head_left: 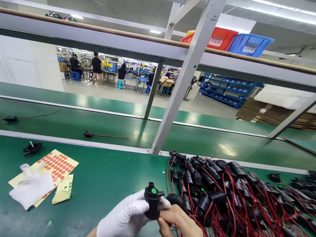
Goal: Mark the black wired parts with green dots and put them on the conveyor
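My left hand [128, 218], in a white glove, is closed around a small black pump [152, 202] with short nozzles at its top. A green dot sticker shows on the pump's upper part. My bare right hand [183, 234] pinches the pump's lower right side between thumb and forefinger; whether a wire is also between them is hidden. Just to the right lies a large heap of similar black pumps [208, 180] with red and black wires [247, 233], a few bearing green dots.
At left lie a sheet of red oval stickers [62, 164], a white glove [32, 187], a yellowish piece with green dots [63, 190] and a black part [32, 148]. Two wired pumps rest on the green strip [57, 124] behind. A white post [177, 82] rises ahead.
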Action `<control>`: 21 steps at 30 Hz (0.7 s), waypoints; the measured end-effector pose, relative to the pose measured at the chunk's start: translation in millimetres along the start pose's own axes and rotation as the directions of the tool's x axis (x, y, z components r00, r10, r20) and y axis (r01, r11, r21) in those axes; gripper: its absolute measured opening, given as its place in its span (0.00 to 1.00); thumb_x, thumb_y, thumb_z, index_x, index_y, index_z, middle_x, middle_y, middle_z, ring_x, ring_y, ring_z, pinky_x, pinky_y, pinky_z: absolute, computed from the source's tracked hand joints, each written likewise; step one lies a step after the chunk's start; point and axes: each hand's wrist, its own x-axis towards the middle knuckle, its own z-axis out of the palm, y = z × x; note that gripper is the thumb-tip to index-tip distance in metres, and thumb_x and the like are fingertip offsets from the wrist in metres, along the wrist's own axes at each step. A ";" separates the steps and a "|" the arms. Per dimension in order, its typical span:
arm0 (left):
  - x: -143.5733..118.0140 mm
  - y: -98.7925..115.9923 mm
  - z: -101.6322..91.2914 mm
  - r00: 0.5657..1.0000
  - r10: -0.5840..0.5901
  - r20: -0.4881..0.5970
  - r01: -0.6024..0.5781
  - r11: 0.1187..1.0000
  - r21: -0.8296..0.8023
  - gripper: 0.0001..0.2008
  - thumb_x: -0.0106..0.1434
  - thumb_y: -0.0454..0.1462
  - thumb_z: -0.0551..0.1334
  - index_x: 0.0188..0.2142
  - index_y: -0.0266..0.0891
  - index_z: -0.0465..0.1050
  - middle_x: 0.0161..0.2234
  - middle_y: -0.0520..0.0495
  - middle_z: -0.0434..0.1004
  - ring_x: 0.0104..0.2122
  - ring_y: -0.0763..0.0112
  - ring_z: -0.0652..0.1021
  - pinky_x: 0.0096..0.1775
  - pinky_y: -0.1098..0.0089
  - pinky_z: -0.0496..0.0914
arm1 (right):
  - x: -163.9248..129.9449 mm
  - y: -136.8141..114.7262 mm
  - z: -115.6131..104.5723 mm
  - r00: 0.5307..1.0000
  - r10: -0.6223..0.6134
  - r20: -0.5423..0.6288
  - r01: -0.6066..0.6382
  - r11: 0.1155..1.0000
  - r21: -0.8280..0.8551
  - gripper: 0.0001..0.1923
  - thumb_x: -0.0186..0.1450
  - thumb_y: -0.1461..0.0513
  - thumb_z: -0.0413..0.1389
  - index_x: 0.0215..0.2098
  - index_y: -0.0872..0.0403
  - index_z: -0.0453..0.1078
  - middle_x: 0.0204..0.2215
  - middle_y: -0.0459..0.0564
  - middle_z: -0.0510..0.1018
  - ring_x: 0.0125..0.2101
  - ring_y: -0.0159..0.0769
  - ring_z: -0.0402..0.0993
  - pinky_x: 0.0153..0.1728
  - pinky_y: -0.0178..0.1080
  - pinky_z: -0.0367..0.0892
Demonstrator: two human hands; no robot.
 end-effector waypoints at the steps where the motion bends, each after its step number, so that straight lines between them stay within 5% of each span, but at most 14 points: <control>1: -2.2 3.4 0.8 1.000 -0.004 -0.026 0.007 0.996 0.094 0.19 0.59 0.44 0.69 0.47 0.35 0.80 0.47 0.40 0.81 0.50 0.59 0.76 0.57 0.63 0.64 | 0.5 1.0 -0.9 1.000 -0.006 0.027 0.006 1.000 -0.009 0.09 0.67 0.69 0.55 0.35 0.50 0.71 0.24 0.45 0.77 0.24 0.32 0.76 0.24 0.31 0.71; 4: -6.8 14.7 4.5 0.986 -0.025 -0.163 0.082 0.931 0.356 0.19 0.56 0.41 0.72 0.45 0.36 0.78 0.46 0.41 0.80 0.49 0.58 0.76 0.54 0.62 0.66 | 2.0 2.3 -7.8 0.997 -0.075 0.008 0.075 0.993 -0.090 0.07 0.66 0.66 0.58 0.42 0.49 0.72 0.30 0.47 0.80 0.29 0.35 0.79 0.29 0.34 0.75; 8: -6.4 20.3 8.2 0.968 -0.041 -0.248 0.154 0.876 0.457 0.17 0.53 0.38 0.71 0.42 0.36 0.75 0.41 0.45 0.79 0.45 0.61 0.77 0.51 0.64 0.67 | 5.3 -3.6 -21.7 0.965 -0.239 -0.103 0.203 0.939 -0.279 0.24 0.62 0.62 0.65 0.55 0.50 0.66 0.39 0.52 0.80 0.39 0.42 0.80 0.42 0.40 0.78; 14: -2.7 15.8 12.8 0.967 -0.068 -0.247 0.193 0.827 0.529 0.12 0.50 0.35 0.69 0.35 0.36 0.73 0.36 0.48 0.75 0.38 0.66 0.74 0.46 0.66 0.68 | 18.9 -18.1 -33.6 0.950 -0.302 0.082 0.313 0.914 -0.260 0.23 0.65 0.65 0.62 0.56 0.51 0.63 0.38 0.52 0.82 0.40 0.41 0.81 0.44 0.40 0.79; 21: -6.7 15.5 15.5 0.964 -0.076 -0.256 0.225 0.748 0.624 0.11 0.50 0.34 0.67 0.35 0.37 0.74 0.38 0.46 0.79 0.40 0.63 0.77 0.46 0.65 0.69 | 22.9 -20.7 -34.6 0.955 -0.263 0.133 0.285 0.940 -0.187 0.29 0.57 0.68 0.66 0.55 0.50 0.65 0.35 0.50 0.81 0.37 0.42 0.80 0.42 0.40 0.78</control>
